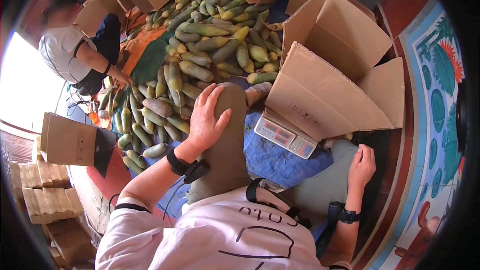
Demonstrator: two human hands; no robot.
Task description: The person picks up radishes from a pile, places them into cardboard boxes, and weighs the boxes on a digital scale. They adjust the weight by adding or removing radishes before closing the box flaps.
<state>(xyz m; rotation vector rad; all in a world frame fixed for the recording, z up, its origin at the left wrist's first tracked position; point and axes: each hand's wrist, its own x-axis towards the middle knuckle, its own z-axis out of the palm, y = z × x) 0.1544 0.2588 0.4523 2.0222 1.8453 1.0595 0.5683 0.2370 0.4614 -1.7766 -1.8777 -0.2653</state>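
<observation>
We see the open brown cardboard box (327, 90) in front of us, to the right of the middle, with its flaps spread up and outward. It stands at the white and grey digital scale (285, 136) and appears to rest on it, but the base is hidden from us. The scale lies on the crumpled blue sheet (275, 167), between our legs. Our left grip (207, 120) holds nothing; its palm rests on our left knee, with the fingers relaxed and the thumb apart. Our right grip (361, 167) lies against our right knee, near the box, and its fingers are bent; we cannot tell whether it is closed or has something inside. Beyond our left knee, to the left of the box, there is the large heap of long green and yellowish vegetables (205, 57). At its left edge, another person (62, 52) in a white shirt sits low and reaches one hand to the vegetables. Nearer to us on the left is a smaller brown cardboard box (72, 142).
</observation>
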